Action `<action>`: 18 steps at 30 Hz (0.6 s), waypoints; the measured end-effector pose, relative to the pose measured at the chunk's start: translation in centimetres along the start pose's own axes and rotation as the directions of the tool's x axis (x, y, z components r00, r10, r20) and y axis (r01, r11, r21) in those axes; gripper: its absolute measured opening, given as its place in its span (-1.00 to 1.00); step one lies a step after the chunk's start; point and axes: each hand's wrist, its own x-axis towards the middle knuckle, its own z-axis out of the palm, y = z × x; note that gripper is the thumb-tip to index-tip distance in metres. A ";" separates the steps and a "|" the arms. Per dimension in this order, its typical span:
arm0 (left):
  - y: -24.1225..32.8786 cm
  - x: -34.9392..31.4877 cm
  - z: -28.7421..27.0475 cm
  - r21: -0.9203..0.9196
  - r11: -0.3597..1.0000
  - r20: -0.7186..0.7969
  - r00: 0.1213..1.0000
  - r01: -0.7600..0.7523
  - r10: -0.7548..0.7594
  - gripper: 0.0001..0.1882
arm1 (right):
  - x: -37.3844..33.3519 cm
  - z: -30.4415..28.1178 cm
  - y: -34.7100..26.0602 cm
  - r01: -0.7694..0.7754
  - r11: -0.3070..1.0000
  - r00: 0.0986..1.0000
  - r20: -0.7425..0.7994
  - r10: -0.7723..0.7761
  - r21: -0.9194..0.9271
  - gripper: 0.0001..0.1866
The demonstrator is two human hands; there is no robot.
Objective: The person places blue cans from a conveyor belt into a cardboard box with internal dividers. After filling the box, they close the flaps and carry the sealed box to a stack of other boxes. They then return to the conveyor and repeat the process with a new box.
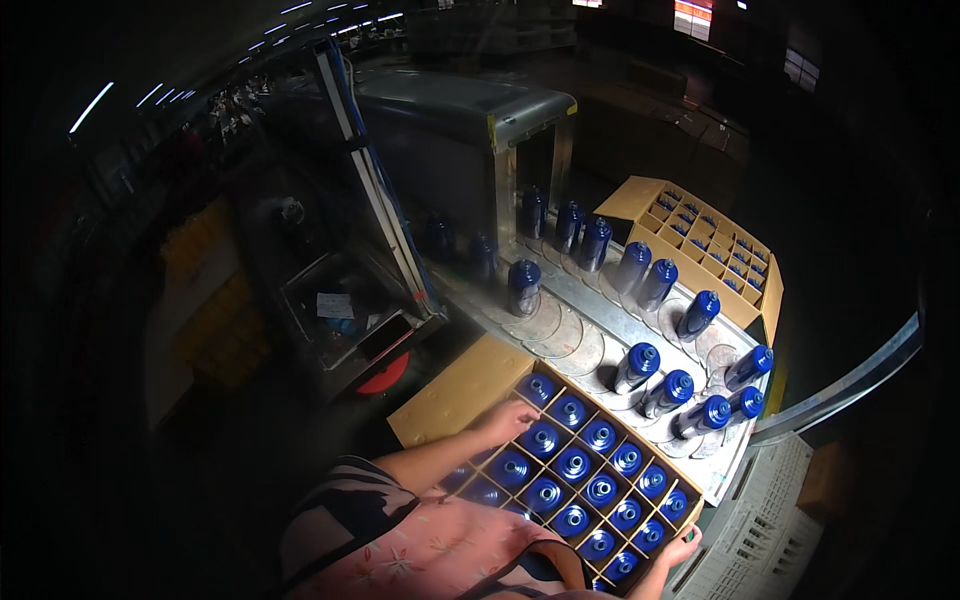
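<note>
Pink floral clothing (400, 550) borders a carton (455, 388) of blue bottles (573, 463); right hand (681, 547) clasps its right edge, left hand (510, 421) rests at dividers (570, 437), whether gripping I cannot tell.

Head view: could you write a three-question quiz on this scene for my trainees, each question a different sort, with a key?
1. What colour are the bottles standing on the pale surface?
2. True or false: the near carton and the far carton both stand open.
3. Where is the right hand? (a) at the near carton's edge; (b) around a standing bottle; (c) inside the far carton.

Key: 1. Blue. 2. True. 3. (a).
</note>
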 end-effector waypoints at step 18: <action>-1.3 -1.7 -3.4 0.504 0.862 -0.143 0.980 -0.048 0.139 -0.61 | -1.4 -0.5 -11.0 0.262 0.964 0.769 0.596 -0.233 0.039 -0.75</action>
